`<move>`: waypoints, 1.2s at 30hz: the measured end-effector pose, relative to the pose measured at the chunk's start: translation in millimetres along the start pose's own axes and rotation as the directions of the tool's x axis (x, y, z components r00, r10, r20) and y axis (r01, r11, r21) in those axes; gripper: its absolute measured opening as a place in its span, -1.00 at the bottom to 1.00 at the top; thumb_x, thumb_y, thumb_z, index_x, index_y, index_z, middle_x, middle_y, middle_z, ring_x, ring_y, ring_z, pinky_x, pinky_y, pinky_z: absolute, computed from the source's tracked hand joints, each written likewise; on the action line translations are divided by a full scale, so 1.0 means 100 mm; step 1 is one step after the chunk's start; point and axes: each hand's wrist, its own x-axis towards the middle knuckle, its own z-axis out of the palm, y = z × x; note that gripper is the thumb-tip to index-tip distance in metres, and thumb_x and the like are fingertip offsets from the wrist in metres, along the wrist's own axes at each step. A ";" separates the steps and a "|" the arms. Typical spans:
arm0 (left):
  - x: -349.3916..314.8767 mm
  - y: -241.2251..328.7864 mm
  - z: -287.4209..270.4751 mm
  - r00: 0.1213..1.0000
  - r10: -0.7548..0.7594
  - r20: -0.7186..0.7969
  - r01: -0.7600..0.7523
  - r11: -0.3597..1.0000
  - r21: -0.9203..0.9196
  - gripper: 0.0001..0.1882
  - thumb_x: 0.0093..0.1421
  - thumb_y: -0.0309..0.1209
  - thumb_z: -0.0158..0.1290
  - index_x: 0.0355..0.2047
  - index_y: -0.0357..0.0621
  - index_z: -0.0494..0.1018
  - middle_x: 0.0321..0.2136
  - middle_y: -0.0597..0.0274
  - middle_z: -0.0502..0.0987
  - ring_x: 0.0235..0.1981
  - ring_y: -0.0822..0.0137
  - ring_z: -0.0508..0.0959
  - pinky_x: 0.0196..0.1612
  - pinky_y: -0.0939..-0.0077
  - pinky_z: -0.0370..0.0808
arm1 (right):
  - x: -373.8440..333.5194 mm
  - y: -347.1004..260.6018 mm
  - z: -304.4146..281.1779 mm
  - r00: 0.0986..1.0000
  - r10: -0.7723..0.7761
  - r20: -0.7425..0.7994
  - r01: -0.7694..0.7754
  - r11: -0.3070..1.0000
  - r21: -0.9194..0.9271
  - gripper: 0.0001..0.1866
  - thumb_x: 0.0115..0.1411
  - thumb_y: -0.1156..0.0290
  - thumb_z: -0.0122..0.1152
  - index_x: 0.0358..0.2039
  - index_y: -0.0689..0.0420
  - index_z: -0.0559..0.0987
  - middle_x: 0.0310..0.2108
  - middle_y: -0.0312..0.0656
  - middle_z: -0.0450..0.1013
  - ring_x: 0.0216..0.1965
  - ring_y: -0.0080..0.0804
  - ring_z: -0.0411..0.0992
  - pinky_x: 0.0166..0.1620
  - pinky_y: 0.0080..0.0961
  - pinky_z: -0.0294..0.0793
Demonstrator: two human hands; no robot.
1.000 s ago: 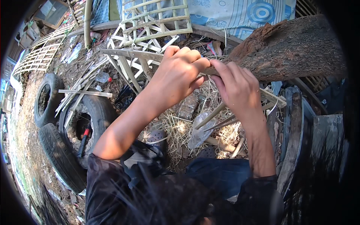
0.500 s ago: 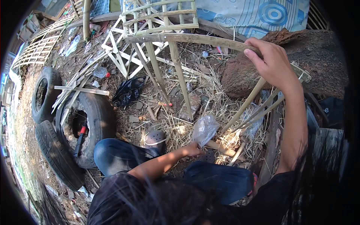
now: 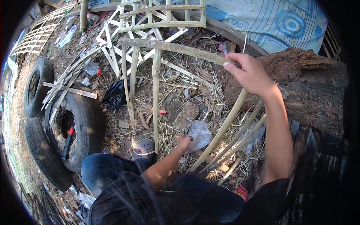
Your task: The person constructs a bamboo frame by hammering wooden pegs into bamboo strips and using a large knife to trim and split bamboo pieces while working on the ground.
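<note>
My right hand (image 3: 250, 74) is wrapped round the right end of a flat bamboo crosspiece (image 3: 187, 50), thumb on the near side. Bamboo legs run down from this crosspiece: thin ones at its left end, with a thicker leg (image 3: 156, 105) beside them, and several more slanting down below my right hand. Low over the ground, my left hand (image 3: 184, 143) is closed, with something small and dark at its fingertips that I cannot make out. Right beside those fingers lies a clear plastic bag (image 3: 200, 135); whether they touch it is unclear.
A thick log (image 3: 300, 86) lies at the right, with a blue-white patterned sheet (image 3: 262, 22) behind it. Old tyres (image 3: 88, 125) stand at the left, one with a red-and-black-handled tool (image 3: 68, 142) inside. Woven bamboo lattice (image 3: 161, 25), a black bag (image 3: 114, 93) and straw lie ahead.
The bamboo frame has swung so its legs sit closer to me, my right hand still on it. My left hand has shifted from the bag's lower edge to its left side.
</note>
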 end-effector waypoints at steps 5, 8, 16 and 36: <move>0.22 -0.35 0.14 0.998 0.006 0.064 0.017 0.940 -0.341 -0.39 0.07 -0.47 -0.04 0.13 -0.43 0.11 -0.48 0.05 0.48 -0.58 0.26 0.46 -0.55 0.41 0.40 | 0.19 0.17 0.45 1.000 0.013 0.020 -0.014 0.998 0.061 -0.56 0.24 0.15 0.03 -0.03 0.21 0.51 -0.09 0.11 0.48 0.01 0.03 0.42 0.07 -0.21 0.35; -0.12 0.07 0.23 0.990 -0.101 0.104 0.143 0.781 -0.608 -0.57 0.20 -0.56 -0.16 0.10 -0.33 0.16 -0.51 0.12 0.47 -0.64 0.34 0.42 -0.56 0.48 0.39 | 0.30 0.33 0.65 0.999 0.026 -0.026 -0.026 1.000 -0.017 -0.57 0.22 0.16 0.03 -0.02 0.19 0.51 -0.10 0.11 0.49 0.00 0.05 0.42 0.06 -0.16 0.36; 0.16 -0.08 0.18 0.900 0.140 0.412 0.092 0.864 -0.496 -0.73 0.06 -0.67 0.00 -0.24 -0.15 0.26 -0.43 0.31 0.34 -0.48 0.46 0.39 -0.44 0.63 0.34 | 0.40 0.36 0.71 0.999 -0.040 -0.033 0.031 0.973 -0.227 -0.58 0.14 0.08 0.18 -0.14 0.15 0.51 -0.33 0.06 0.54 -0.20 0.06 0.49 -0.12 -0.11 0.44; -0.18 0.31 -0.23 0.881 0.473 -0.014 -0.435 0.822 0.367 -0.59 -0.01 -0.35 0.18 -0.18 -0.24 0.34 -0.37 0.06 0.42 -0.33 0.13 0.47 -0.26 0.29 0.40 | 0.13 0.15 0.31 0.992 -0.107 0.073 0.115 0.987 -0.115 -0.45 0.13 0.01 0.23 -0.58 0.35 0.49 -0.70 0.06 0.33 -0.58 0.04 0.37 -0.41 -0.17 0.35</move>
